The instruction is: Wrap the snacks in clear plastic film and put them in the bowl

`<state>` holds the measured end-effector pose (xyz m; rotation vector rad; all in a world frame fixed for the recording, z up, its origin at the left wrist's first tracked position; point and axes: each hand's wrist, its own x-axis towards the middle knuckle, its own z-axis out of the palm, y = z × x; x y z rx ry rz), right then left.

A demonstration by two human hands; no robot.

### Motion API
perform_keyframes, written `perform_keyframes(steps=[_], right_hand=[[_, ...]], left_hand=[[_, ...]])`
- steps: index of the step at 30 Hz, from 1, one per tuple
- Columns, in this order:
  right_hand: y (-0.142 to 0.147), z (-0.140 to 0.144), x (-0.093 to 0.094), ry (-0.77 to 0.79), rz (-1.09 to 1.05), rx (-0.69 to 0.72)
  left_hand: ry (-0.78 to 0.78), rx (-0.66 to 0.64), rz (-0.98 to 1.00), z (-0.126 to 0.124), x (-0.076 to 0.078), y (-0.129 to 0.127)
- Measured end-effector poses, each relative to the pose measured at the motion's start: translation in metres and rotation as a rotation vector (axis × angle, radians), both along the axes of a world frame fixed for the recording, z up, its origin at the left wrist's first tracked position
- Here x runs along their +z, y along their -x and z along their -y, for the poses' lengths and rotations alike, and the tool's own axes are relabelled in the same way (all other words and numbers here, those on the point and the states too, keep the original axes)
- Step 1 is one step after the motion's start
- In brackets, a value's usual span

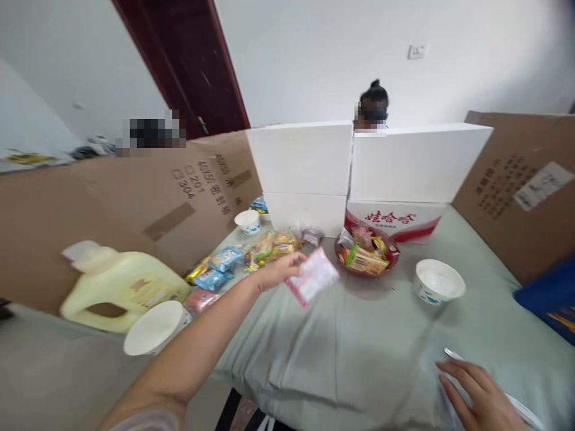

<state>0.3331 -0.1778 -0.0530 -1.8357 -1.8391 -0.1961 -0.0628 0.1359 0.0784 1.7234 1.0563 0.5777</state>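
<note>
My left hand [284, 270] is closed on the edge of a pink-and-white snack packet [313, 277], held above the cloth in front of a red bowl [366, 272] of wrapped snacks. Behind that hand lie gold-wrapped snacks [285, 244] and blue packets [213, 278], with a pink packet [200, 300] nearer me. At the lower right, my right hand [483, 398] lies with fingers stretched out. A thin shiny utensil [453, 354] passes beneath it; its kind is hidden by the hand.
White bowls stand at right [439, 281], back left [248, 222] and front left [157, 329]. A pale yellow jug [130, 287] leans near the left cardboard [179, 197]. White boxes [305, 161] wall the back; cardboard [507, 173] and a blue item [548, 299] border the right.
</note>
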Motion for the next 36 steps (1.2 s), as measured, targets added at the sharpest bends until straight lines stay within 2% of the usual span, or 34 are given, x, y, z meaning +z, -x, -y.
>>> perform_keyframes(steps=[2, 3, 4, 5, 7, 9, 13, 15, 17, 19, 21, 24, 26, 29, 34, 36], right_hand=[[0.007, -0.004, 0.013, 0.039, 0.06, -0.1], [0.009, -0.005, 0.017, 0.066, 0.094, -0.15], [0.01, -0.006, 0.02, 0.098, 0.127, -0.19], [0.01, -0.006, 0.02, 0.132, 0.158, -0.223], [0.006, -0.001, 0.019, 0.192, 0.209, -0.268], [-0.002, 0.006, 0.015, 0.214, 0.242, -0.294], [-0.019, 0.007, 0.011, 0.201, 0.231, -0.316], [-0.012, -0.006, 0.016, 0.181, 0.167, -0.241], [0.012, -0.026, 0.029, 0.166, 0.082, -0.1], [0.052, -0.052, 0.048, 0.19, 0.034, 0.046], [0.096, -0.077, 0.068, 0.239, 0.078, 0.173], [0.146, -0.103, 0.088, 0.336, 0.193, 0.259], [0.155, -0.108, 0.092, 0.381, 0.235, 0.245], [0.127, -0.093, 0.082, 0.401, 0.229, 0.169], [0.027, -0.038, 0.044, 0.314, 0.16, -0.013], [-0.001, -0.023, 0.033, 0.243, 0.165, -0.101]], left_hand=[[0.188, -0.35, -0.018, 0.029, -0.025, -0.03], [0.223, -0.473, -0.041, 0.041, -0.036, -0.045], [0.207, -0.547, -0.065, 0.052, -0.046, -0.059], [0.147, -0.564, -0.086, 0.059, -0.054, -0.071], [-0.004, -0.518, -0.102, 0.07, -0.065, -0.091], [-0.156, -0.388, -0.094, 0.077, -0.071, -0.1], [-0.537, 0.005, -0.027, 0.1, -0.081, -0.093], [-0.624, 0.09, 0.027, 0.116, -0.09, -0.085], [-0.655, 0.11, 0.083, 0.131, -0.098, -0.078], [-0.687, 0.121, 0.134, 0.141, -0.103, -0.074], [-0.71, 0.128, 0.166, 0.144, -0.105, -0.072], [-0.687, 0.081, 0.174, 0.141, -0.103, -0.072], [-0.65, 0.006, 0.149, 0.138, -0.102, -0.071], [-0.625, -0.075, 0.078, 0.136, -0.104, -0.071], [-0.665, -0.095, 0.055, 0.134, -0.112, -0.075], [-0.677, -0.119, 0.044, 0.133, -0.114, -0.077]])
